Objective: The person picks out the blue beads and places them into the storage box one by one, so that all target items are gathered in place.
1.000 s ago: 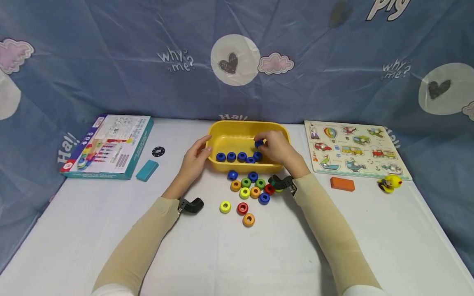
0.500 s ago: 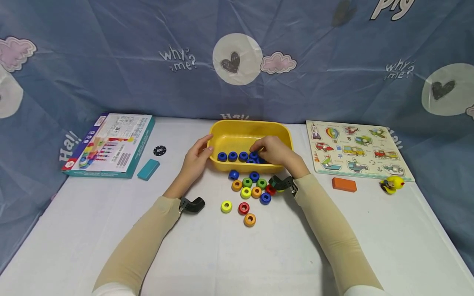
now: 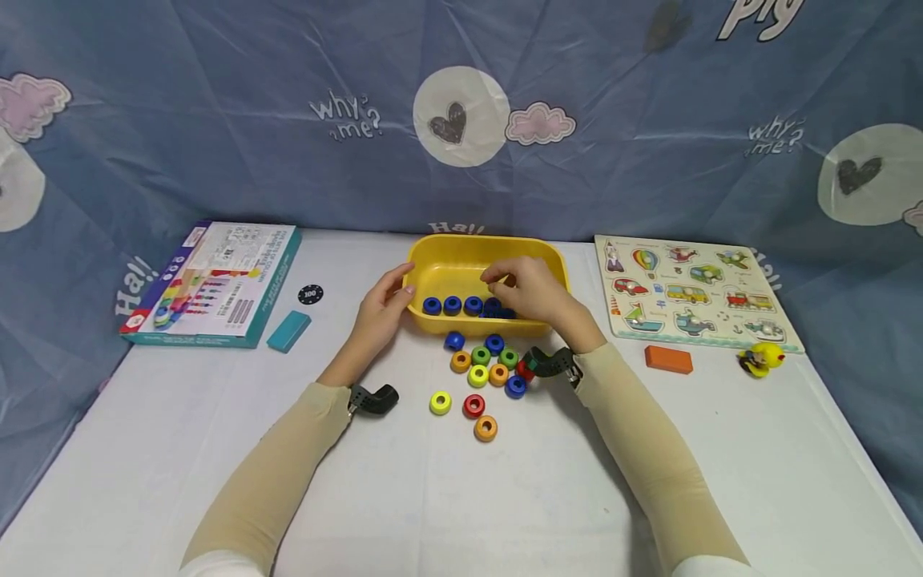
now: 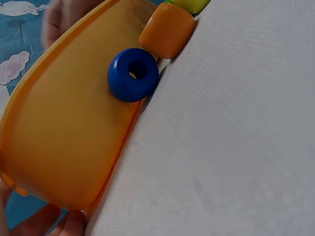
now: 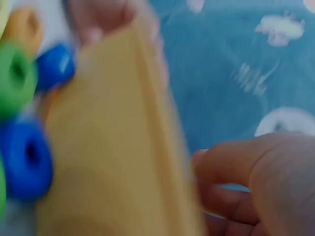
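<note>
A yellow plastic tray (image 3: pixel 461 324) stands before me, with several blue beads (image 3: pixel 452 305) lined along its near inner side. My left hand (image 3: pixel 380 308) grips the tray's left end, fingers against its outer wall in the left wrist view. Over the tray's right part hovers my right hand (image 3: pixel 537 290), fingers loosely bent; the right wrist view shows nothing between them. It partly hides beads below. In front lie loose beads: a blue bead (image 4: pixel 133 75) close against the tray wall, an orange bead (image 4: pixel 168 30), several green, yellow and red ones.
At left are a toy box (image 3: pixel 209 284), a teal block (image 3: pixel 288 331) and a black chip marked 100 (image 3: pixel 311 294). At right lie a picture puzzle board (image 3: pixel 695 292), an orange block (image 3: pixel 668 359) and a yellow duck figure (image 3: pixel 761 359). A blue printed cloth hangs behind.
My right hand has lowered a blue bead in among the others in the tray, let it go and risen slightly. The left hand has stayed on the tray's end.
</note>
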### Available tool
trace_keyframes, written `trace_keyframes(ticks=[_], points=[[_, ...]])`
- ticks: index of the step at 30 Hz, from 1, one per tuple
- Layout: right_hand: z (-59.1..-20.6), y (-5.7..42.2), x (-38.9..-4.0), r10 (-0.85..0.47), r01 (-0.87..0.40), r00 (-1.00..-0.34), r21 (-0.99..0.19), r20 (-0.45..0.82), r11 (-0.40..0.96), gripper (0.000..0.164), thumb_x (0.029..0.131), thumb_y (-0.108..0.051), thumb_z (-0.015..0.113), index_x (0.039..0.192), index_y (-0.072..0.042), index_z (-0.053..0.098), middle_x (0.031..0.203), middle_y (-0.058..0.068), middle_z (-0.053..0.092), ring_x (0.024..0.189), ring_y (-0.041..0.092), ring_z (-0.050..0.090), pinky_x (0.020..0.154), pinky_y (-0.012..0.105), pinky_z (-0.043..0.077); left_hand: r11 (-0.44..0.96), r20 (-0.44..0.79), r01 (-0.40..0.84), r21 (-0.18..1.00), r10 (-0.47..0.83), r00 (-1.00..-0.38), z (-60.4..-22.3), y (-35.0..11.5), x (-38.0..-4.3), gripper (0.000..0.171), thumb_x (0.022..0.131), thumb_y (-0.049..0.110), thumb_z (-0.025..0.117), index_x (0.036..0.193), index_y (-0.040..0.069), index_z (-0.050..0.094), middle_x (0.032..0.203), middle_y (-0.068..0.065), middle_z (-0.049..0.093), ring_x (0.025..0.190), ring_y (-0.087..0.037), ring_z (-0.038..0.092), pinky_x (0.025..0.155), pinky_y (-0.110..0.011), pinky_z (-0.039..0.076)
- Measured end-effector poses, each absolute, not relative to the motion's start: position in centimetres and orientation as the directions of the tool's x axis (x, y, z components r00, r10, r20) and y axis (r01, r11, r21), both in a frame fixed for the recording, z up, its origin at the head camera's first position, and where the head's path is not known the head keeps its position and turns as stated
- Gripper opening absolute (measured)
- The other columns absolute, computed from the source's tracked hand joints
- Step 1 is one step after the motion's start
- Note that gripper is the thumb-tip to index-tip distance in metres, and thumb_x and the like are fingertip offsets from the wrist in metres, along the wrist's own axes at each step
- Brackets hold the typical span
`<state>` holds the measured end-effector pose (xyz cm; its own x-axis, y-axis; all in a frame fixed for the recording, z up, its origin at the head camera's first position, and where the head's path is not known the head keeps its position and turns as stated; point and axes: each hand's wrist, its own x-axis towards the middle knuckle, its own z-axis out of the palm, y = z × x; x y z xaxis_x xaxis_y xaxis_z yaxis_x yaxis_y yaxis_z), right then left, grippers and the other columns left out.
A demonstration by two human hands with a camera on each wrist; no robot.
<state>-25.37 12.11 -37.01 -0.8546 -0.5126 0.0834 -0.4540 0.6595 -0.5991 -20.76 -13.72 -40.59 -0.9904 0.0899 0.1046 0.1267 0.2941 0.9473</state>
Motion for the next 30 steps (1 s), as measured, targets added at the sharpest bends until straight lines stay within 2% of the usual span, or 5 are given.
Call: trace_keyframes(ticks=[6, 11, 18, 22, 30], points=[[-34.5, 10.2, -21.9, -0.623, -0.595, -0.765, -0.548, 0.163, 0.588, 0.018, 0.093, -0.017, 0.063, 0.104, -0.008, 0.073, 0.095, 0.003, 0.073, 0.072, 0.014, 0.06, 0.069, 0.026, 0.052, 0.295, 0.109, 0.13, 0.946, 0.087, -0.99, -40.5, -13.7, -20.8, 0.045, 0.101, 0.015, 0.049, 0.145, 0.008, 0.044, 0.154, -0.012, 0.039, 0.141, -0.031, 0.038, 0.117, -0.043, 0.034], [-34.0, 8.3, -19.3, -0.727, -0.658, -0.684, -0.48, 0.06, 0.58, 0.017, 0.093, -0.021, 0.064, 0.103, -0.011, 0.073, 0.086, -0.003, 0.071, 0.062, 0.008, 0.057, 0.061, 0.02, 0.05, 0.298, 0.102, 0.123, 0.947, 0.086, -0.991, -40.3, -13.7, -20.8, 0.045, 0.101, 0.016, 0.049, 0.145, 0.008, 0.044, 0.154, -0.012, 0.039, 0.141, -0.031, 0.038, 0.117, -0.044, 0.034], [-35.9, 6.3, -17.4, -0.663, -0.623, -0.738, -0.254, -0.122, 0.74, 0.018, 0.092, -0.025, 0.064, 0.079, -0.014, 0.059, 0.057, -0.004, 0.044, 0.051, 0.01, 0.047, 0.049, 0.022, 0.036, 0.29, 0.102, 0.122, 0.949, 0.083, -0.991, -40.5, -13.7, -20.9, 0.045, 0.101, 0.014, 0.049, 0.145, 0.006, 0.044, 0.153, -0.013, 0.04, 0.14, -0.031, 0.039, 0.116, -0.043, 0.035], [-36.9, 5.7, -17.2, -0.63, -0.611, -0.768, -0.161, -0.116, 0.775, 0.014, 0.091, -0.027, 0.065, 0.089, -0.013, 0.063, 0.058, -0.003, 0.045, 0.055, 0.013, 0.05, 0.05, 0.026, 0.037, 0.281, 0.113, 0.131, 0.951, 0.081, -0.99, -41.5, -13.9, -21.4, 0.045, 0.101, 0.017, 0.05, 0.145, 0.01, 0.045, 0.153, -0.01, 0.041, 0.139, -0.029, 0.041, 0.115, -0.042, 0.036], [-37.8, 5.0, -17.3, -0.676, -0.655, -0.731, -0.182, -0.095, 0.734, 0.009, 0.094, -0.024, 0.063, 0.096, -0.015, 0.066, 0.08, -0.002, 0.06, 0.065, 0.012, 0.053, 0.058, 0.024, 0.045, 0.279, 0.153, 0.168, 0.946, 0.074, -0.985, -44.0, -14.4, -22.7, 0.044, 0.1, 0.022, 0.052, 0.144, 0.018, 0.048, 0.151, -0.004, 0.044, 0.137, -0.024, 0.044, 0.114, -0.041, 0.038]])
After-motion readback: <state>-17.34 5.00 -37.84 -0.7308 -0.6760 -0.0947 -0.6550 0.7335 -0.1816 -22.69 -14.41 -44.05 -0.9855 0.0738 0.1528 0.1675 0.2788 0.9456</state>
